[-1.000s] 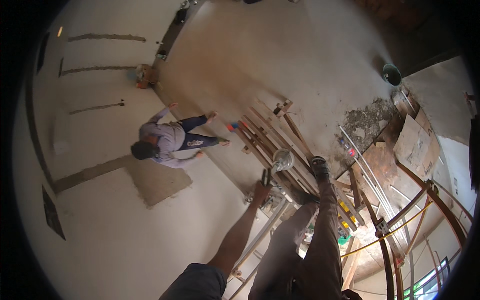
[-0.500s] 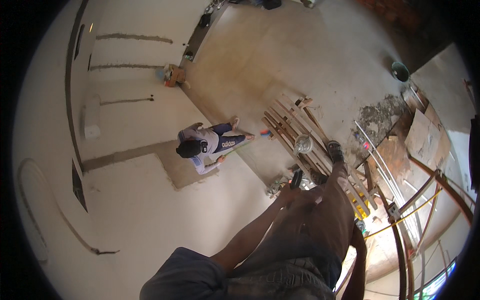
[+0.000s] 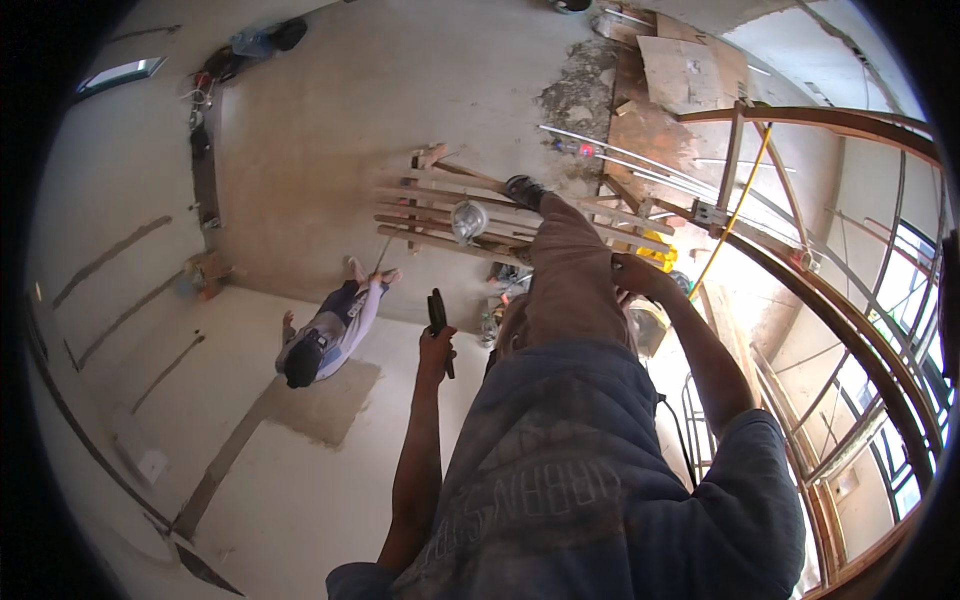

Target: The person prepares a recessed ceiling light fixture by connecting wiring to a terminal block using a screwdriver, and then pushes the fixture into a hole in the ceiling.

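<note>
Left hand (image 3: 435, 350) closed around a dark, narrow tool (image 3: 437, 312) near a slatted timber surface (image 3: 420, 239).
Tool elongated, straight-edged; seen off the surface's near edge, toward its left corner. Round, pale grey bucket (image 3: 469, 222) sits on rough slats inside that edge. Right hand (image 3: 632, 272) against brown cloth trousers (image 3: 575, 280); whether it grips cannot be determined.

Is wearing a dark-blue short-sleeved T-shirt (image 3: 590, 430) (showing faded front lettering (image 3: 540, 492)), brown trousers (image 3: 578, 285) and a dark, strapped sandal (image 3: 523, 190).
</note>
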A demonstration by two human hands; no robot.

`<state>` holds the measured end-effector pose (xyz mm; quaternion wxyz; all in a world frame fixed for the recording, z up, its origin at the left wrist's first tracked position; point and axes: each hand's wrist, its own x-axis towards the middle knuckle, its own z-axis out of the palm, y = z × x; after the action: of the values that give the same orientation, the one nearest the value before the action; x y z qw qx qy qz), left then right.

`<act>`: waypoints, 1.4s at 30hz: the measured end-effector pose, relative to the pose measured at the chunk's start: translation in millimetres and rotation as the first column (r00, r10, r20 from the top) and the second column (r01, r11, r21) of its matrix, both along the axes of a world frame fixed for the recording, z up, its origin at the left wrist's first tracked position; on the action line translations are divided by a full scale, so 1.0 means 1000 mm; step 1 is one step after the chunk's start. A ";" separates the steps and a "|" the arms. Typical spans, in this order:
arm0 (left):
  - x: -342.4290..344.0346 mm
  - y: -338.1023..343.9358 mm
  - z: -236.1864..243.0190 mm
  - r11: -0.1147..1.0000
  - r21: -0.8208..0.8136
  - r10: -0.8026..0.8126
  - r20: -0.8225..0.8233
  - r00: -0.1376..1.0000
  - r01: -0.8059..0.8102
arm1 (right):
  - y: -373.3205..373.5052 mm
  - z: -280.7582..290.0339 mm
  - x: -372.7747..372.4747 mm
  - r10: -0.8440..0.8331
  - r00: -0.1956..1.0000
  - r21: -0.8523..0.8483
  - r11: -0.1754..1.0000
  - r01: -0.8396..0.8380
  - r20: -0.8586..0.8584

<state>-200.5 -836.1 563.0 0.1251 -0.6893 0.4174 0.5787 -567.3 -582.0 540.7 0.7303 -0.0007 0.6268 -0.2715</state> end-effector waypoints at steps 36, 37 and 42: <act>-0.092 -0.014 0.504 -0.539 -0.582 -0.101 0.762 0.639 0.609 | -0.157 0.249 0.104 -0.300 0.891 -0.861 0.480 -0.167 -0.340; -0.093 -0.019 0.509 -0.485 -0.547 -0.108 0.812 0.574 0.682 | -0.163 0.255 0.104 -0.303 0.929 -0.879 0.474 -0.047 -0.213; -0.104 -0.055 0.501 -0.407 -0.550 -0.180 0.831 0.526 0.729 | -0.192 0.275 0.081 -0.131 0.987 -0.807 0.590 0.002 -0.093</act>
<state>-304.6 -890.9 1064.0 -0.0864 -0.3650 0.9071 -0.1909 -486.5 -774.3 815.5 0.5940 -0.3260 0.4868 -0.5512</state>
